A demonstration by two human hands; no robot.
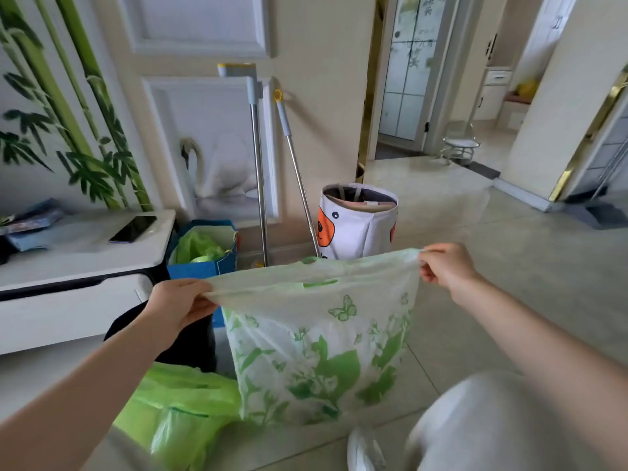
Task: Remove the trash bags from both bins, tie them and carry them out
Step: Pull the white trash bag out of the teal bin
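a: both hands are up on the printed bag [319, 338], a thin white one with green leaves and butterflies. the left hand [176, 305] pinches the left corner of the mouth, thumb over the film, fingers curled under.

b: and the right hand [445, 265] has the right corner, fingers bunched tight on a gather of plastic. the top edge is pulled taut between them, with the bag hanging over the floor in front of the person's knees.

a: how will it handle, you think?

b: soft, light and slippery, i'd say. film like that stretches and could tear if it's yanked. it hangs fairly flat, so i'd judge little weight inside, though i can't see into it.

a: best grip?

b: right where they are, at the corners, or through the cut-out handle slot [321, 283] just under the top edge. gather plenty of film for the knot.

a: down at the bottom left, a plain green bag [176, 409] lies slumped on the floor, touching the printed one's lower left side.

b: whether that one is tied, i can't tell.

a: behind, a blue bin [204, 263] with a green liner stands against the end of the white cabinet [85, 266], with a phone [134, 229] on top.

b: and a white fabric basket [356, 222] with an orange face sits by the door, beside two mop handles [258, 164].
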